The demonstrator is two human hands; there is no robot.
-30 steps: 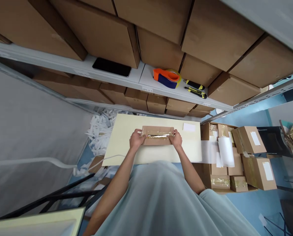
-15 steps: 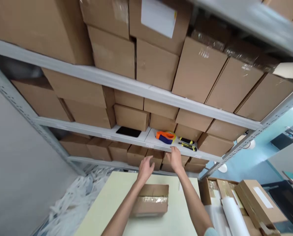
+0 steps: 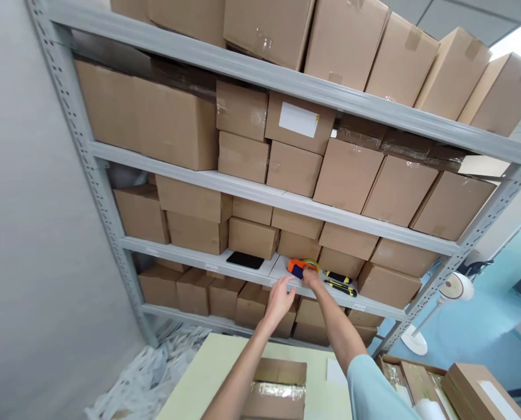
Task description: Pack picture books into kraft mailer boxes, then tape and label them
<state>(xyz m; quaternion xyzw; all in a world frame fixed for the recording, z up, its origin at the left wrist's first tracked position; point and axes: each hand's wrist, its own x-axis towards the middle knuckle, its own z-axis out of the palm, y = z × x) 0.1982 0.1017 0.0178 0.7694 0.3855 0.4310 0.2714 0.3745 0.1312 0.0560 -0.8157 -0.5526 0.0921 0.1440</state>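
Observation:
My right hand [image 3: 310,276] reaches onto the shelf, its fingers closed at the near right side of an orange and dark blue tape dispenser [image 3: 294,268], covering part of it. My left hand [image 3: 280,297] is just left of it, in front of the shelf edge, with fingers apart and nothing held. Right of the dispenser lie two yellow and black utility knives [image 3: 341,287]. A flat black object [image 3: 245,260] rests on the same shelf to the left. Below my forearms, a taped cardboard box [image 3: 278,388] sits on the pale table [image 3: 199,382].
A grey metal rack [image 3: 282,201] with cardboard boxes on several levels spans the view. Wall stands at left, with white scrap strips [image 3: 133,379] piled below. At lower right are more boxes [image 3: 474,391] and a white roll [image 3: 429,410]; a white fan [image 3: 456,287] stands behind.
My right hand has moved forward onto the shelf and onto the tape dispenser. My left hand has come closer to the shelf edge. The view has tilted up, showing more upper boxes.

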